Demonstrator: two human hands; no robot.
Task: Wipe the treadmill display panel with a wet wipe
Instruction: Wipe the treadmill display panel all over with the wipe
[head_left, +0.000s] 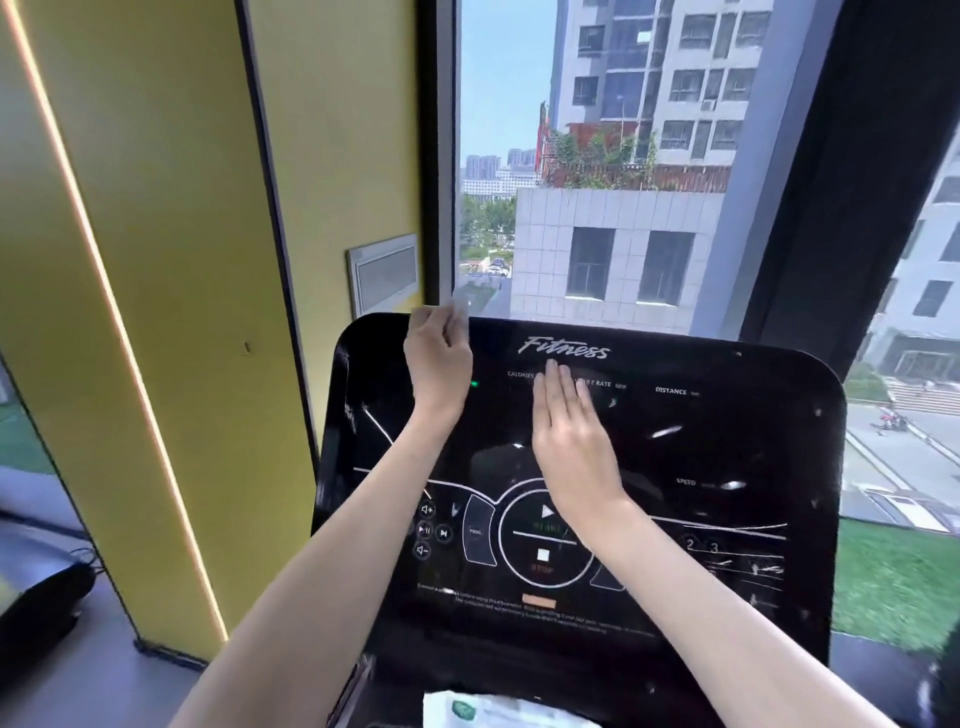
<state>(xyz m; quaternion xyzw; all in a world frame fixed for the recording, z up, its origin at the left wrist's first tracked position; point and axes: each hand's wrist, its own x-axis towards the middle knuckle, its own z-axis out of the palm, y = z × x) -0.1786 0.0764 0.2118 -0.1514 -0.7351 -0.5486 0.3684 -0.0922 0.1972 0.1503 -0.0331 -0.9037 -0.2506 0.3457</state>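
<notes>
The black glossy treadmill display panel (727, 441) fills the lower middle of the view, marked "Fitness" at its top and streaked with white smears. My left hand (439, 364) is at the panel's upper left edge, fingers pinched on a thin whitish wet wipe (460, 310) that sticks up above them, blurred. My right hand (569, 431) lies flat on the middle of the panel, fingers straight and pointing up toward the "Fitness" lettering, holding nothing.
A white wet wipe pack (493, 712) with a green label lies just below the panel at the bottom edge. A yellow wall with a light strip (130, 364) stands to the left. A large window (597, 182) is behind the panel.
</notes>
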